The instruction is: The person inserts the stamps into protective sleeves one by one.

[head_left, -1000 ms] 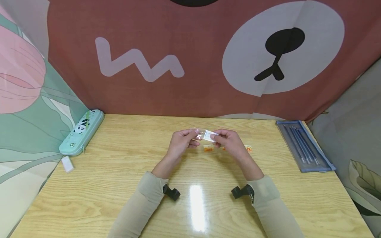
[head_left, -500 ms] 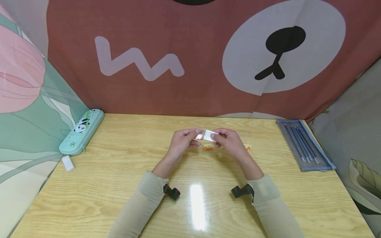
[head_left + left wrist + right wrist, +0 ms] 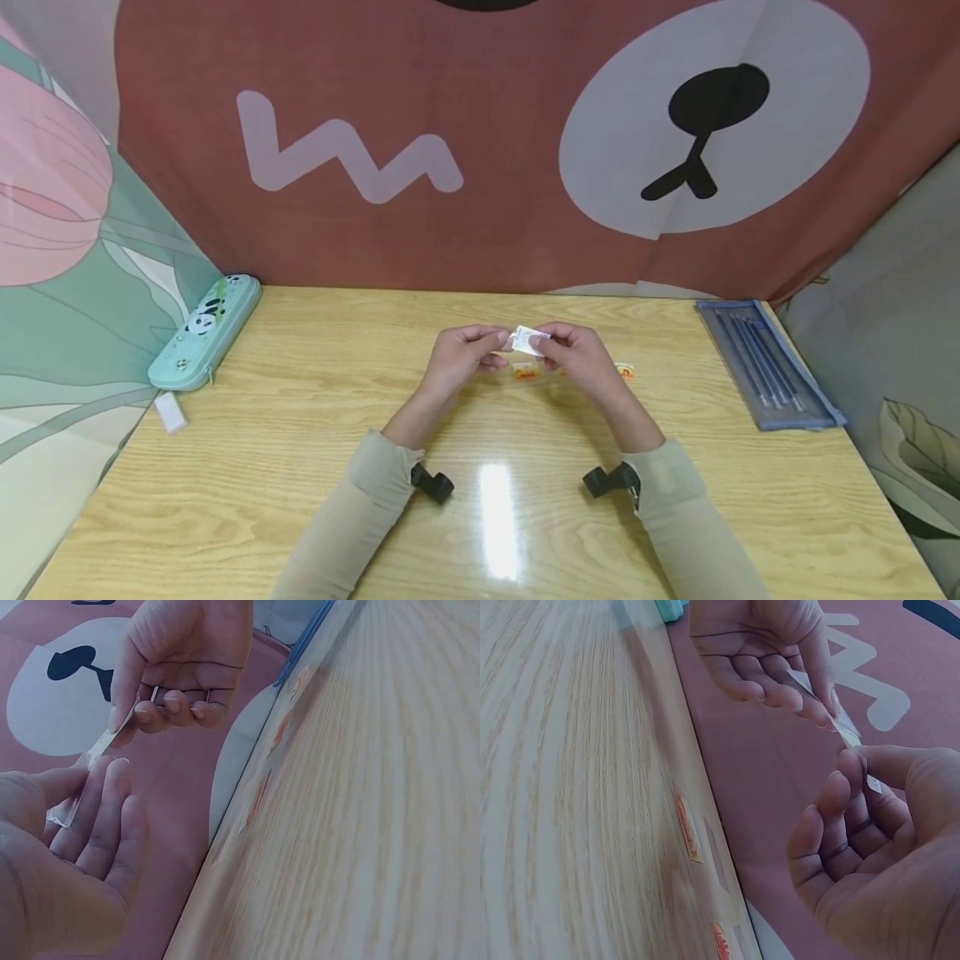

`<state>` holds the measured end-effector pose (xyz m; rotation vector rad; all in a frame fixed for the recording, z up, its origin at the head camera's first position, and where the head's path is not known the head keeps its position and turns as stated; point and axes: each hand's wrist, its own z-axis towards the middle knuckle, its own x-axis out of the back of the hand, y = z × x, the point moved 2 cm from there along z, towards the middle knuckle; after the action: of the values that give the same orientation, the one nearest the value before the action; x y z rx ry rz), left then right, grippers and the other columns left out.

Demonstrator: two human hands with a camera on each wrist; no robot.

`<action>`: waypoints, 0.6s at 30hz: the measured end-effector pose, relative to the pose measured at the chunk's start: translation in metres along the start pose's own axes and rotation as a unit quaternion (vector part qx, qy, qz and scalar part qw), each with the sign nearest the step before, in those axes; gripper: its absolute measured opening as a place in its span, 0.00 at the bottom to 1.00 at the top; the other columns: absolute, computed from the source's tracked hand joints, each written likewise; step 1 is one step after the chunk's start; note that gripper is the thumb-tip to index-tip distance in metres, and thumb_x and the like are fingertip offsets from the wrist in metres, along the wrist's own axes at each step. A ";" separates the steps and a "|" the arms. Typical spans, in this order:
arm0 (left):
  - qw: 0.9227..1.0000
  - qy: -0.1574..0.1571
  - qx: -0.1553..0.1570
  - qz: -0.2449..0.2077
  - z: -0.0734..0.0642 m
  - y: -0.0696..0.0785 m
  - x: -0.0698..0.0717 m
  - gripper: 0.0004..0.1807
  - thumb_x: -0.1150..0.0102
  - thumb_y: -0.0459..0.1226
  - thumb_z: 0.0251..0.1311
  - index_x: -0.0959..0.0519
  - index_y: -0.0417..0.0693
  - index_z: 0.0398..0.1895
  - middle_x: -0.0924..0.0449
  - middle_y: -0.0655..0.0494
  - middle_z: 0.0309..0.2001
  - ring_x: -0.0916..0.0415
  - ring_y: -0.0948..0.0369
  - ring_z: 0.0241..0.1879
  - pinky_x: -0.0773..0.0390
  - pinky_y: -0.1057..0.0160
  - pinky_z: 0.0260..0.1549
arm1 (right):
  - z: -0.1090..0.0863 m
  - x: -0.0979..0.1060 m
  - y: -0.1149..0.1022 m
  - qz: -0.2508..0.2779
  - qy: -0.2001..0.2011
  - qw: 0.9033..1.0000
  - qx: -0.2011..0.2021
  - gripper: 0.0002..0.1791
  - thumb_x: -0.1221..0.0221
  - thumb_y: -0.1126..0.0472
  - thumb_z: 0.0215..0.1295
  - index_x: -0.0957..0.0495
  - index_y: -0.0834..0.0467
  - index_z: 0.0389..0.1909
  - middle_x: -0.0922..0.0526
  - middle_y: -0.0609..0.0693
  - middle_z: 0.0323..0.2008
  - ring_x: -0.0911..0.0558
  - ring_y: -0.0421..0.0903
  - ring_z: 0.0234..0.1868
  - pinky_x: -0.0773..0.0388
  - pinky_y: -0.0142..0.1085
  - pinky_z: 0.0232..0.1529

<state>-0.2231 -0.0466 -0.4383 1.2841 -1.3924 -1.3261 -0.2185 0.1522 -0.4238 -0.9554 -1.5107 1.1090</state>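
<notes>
Above the far middle of the table, my two hands meet over a small flat white piece [image 3: 530,340] with clear plastic film [image 3: 64,814] at one end. My left hand [image 3: 457,354] pinches the film end between thumb and forefinger. At the white end, my right hand [image 3: 581,357] pinches the piece between thumb and fingers, its thumb lying across the face. The left wrist view shows the piece nearly edge-on, bridging both hands. What is printed on it is too small to read. Below the hands lie small orange-and-white pieces [image 3: 526,371], partly hidden by the right hand in the head view.
A mint panda pencil case [image 3: 206,333] lies at the table's left edge, with a white block [image 3: 170,412] in front of it. On the right is a blue-edged mesh pouch [image 3: 768,367] holding several long thin sticks. A brown bear-print cloth [image 3: 510,242] hangs behind the table.
The left fingertips have moved slightly right, closer to the white part, and cover most of the clear film that showed between the hands. The right hand has hardly moved.
</notes>
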 end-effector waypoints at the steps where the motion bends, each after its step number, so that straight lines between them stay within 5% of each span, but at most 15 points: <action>1: 1.000 0.001 -0.002 -0.004 0.000 0.000 0.000 0.12 0.34 0.40 0.67 0.12 0.41 0.47 0.10 0.48 0.38 0.12 0.62 0.29 0.12 0.49 0.44 | 0.000 0.000 0.000 -0.006 0.000 1.000 -0.002 0.16 0.40 0.56 0.72 0.18 0.65 0.51 0.20 0.49 0.29 0.23 0.44 0.30 0.24 0.34 0.31; 11: 1.000 0.009 -0.004 -0.023 0.000 0.000 -0.001 0.14 0.34 0.37 0.66 0.14 0.33 0.46 0.10 0.44 0.36 0.11 0.63 0.32 0.12 0.57 0.41 | 0.000 0.003 -0.002 -0.039 -0.004 0.999 -0.004 0.16 0.39 0.55 0.72 0.16 0.63 0.49 0.19 0.50 0.29 0.24 0.41 0.29 0.28 0.34 0.27; 18: 1.000 0.009 -0.006 -0.016 0.002 -0.001 -0.001 0.14 0.34 0.38 0.66 0.14 0.32 0.44 0.10 0.48 0.30 0.12 0.63 0.29 0.12 0.53 0.43 | -0.001 0.004 -0.003 -0.040 -0.010 0.999 0.011 0.15 0.40 0.57 0.73 0.16 0.64 0.50 0.20 0.48 0.28 0.24 0.40 0.28 0.31 0.31 0.25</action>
<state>-0.2248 -0.0451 -0.4390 1.3111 -1.3549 -1.3393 -0.2184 0.1557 -0.4200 -0.8643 -1.5370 1.0785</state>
